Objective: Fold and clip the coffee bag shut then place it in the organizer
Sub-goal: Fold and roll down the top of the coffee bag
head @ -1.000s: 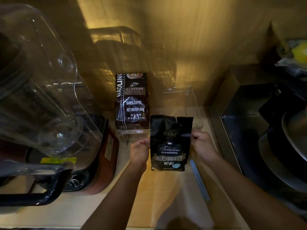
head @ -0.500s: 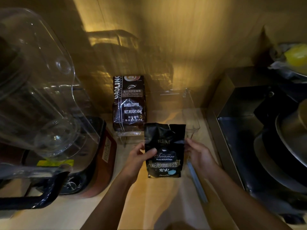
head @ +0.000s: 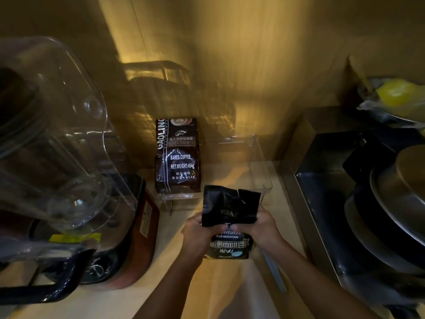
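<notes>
A small black coffee bag (head: 230, 240) marked "Blue Mountain" stands on the wooden counter, held between both hands. My left hand (head: 197, 233) grips its left side and my right hand (head: 264, 226) its right side, thumbs meeting across the front. The bag's torn upper part (head: 230, 206) bends at the thumbs. Just behind it is a clear plastic organizer (head: 259, 171) with a larger dark "Baked Coffee" bag (head: 177, 157) standing in its left half. A long pale sealing clip (head: 273, 270) lies on the counter to the right of the bag.
A big blender with a clear jug (head: 53, 146) and a red-brown base (head: 138, 238) fills the left side. At the right, a steel sink (head: 322, 192) holds dark pans and metal lids (head: 395, 203). The wooden wall stands close behind the organizer.
Both hands have slid up to the bag's middle and their thumbs now press across the front. The bag's top has started bending at that line.
</notes>
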`<state>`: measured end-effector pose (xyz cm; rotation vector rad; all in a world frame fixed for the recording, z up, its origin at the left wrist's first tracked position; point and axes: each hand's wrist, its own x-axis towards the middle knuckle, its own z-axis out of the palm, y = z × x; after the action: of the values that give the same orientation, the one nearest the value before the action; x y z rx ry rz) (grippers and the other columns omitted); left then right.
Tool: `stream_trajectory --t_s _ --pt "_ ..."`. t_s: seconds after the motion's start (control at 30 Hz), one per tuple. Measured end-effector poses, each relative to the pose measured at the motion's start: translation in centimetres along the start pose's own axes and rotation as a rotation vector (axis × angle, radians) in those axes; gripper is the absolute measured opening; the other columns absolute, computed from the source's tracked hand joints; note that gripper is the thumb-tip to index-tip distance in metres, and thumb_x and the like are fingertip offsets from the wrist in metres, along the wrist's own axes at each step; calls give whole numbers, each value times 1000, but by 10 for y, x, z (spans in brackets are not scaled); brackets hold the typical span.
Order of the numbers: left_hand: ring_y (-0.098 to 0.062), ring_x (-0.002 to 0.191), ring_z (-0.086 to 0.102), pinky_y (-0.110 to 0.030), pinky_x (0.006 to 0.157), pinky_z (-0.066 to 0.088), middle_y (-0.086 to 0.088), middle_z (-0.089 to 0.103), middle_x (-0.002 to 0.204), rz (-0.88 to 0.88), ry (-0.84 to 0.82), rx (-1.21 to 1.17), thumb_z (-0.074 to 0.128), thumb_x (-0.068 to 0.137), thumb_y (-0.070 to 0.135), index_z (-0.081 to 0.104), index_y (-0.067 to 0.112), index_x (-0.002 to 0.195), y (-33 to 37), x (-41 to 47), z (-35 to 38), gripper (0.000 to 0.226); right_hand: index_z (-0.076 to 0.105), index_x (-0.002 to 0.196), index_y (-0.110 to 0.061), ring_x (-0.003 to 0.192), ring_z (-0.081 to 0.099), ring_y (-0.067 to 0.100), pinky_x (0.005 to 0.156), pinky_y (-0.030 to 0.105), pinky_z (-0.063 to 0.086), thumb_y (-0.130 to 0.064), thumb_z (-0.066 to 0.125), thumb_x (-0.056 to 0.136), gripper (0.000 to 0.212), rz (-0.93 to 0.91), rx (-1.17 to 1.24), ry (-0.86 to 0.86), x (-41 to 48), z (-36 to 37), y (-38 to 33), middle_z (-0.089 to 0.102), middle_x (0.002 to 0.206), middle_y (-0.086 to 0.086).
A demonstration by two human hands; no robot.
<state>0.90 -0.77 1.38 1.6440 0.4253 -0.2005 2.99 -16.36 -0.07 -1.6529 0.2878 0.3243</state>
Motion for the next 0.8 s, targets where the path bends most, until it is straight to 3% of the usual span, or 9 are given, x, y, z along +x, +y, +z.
stream_trajectory --t_s 0.1,0.17,0.3,0.53,0.7,0.8 --pt "-13 63 71 -18 50 53 -5 73 74 29 3 12 78 62 9 68 11 78 -2 -4 0 19 66 85 -20 110 51 39 90 51 50 -20 84 44 45 0 -31 26 0 3 -1 61 106 23" --pt "-12 63 71 -17 48 52 -3 73 72 1 -9 -38 77 64 8 69 10 79 -5 -6 -3 17 68 86 -15 101 59 38 86 50 53 -11 83 51 39 -3 -7 2 -1 3 -1 67 98 22" --pt "-25 73 72 -24 51 55 -15 75 82 -155 -52 -292 72 69 9 70 3 86 -3 -5 -6 18 69 86 -9 69 72 24 53 27 56 0 76 63 26 97 242 -83 -7 1 -3 77 73 6" --pt "-40 76 69 -41 64 55 -25 73 85 -413 45 -566 70 70 8 67 -5 88 -5 -11 8 23 66 86 4 74 68 37 62 35 54 2 71 68 19 285 395 35 -10 10 -14 72 84 23" --pt "-29 62 71 -23 43 52 -15 75 69 -242 80 -365 70 72 12 71 0 76 -2 -17 0 12 67 78 0 61 70 33 49 30 53 -1 72 69 11 257 396 91 -18 13 -10 74 67 16" --pt "-16 61 71 -16 44 50 -10 76 70 -162 36 -225 70 74 13 72 4 76 5 -15 -11 9 67 80 -3 57 71 25 41 24 52 -4 73 69 12 184 391 74 -24 8 -14 75 63 9"
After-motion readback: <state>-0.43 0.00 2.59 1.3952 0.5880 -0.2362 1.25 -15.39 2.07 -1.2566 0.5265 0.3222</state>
